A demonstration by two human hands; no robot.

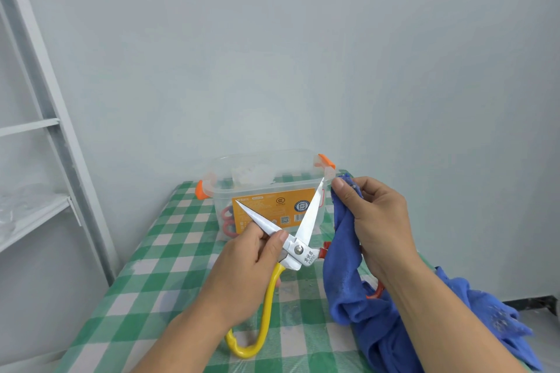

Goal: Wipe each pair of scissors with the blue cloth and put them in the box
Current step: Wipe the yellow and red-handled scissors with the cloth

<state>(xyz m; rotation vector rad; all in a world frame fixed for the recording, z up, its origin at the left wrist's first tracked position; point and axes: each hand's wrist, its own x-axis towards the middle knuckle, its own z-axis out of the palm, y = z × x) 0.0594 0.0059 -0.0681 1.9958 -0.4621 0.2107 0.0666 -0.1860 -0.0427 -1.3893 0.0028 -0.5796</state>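
Observation:
My left hand point(251, 263) grips a pair of scissors point(298, 247) near the pivot, thumb on the left blade. The steel blades stand spread wide, tips up; one handle loop is yellow, the other red and mostly hidden behind the cloth. My right hand point(372, 221) pinches the blue cloth point(342, 266) at the tip of the right blade; the cloth hangs down over the table's right side. Behind the blades stands the clear plastic box point(266, 188) with orange latches and an orange label. Red scissor handles point(228, 221) show through its left wall.
The table point(169, 266) carries a green-and-white checked cover under clear film, and its right edge drops off beside the cloth. A white metal shelf frame point(45, 130) stands at the left. A pale wall rises right behind the box.

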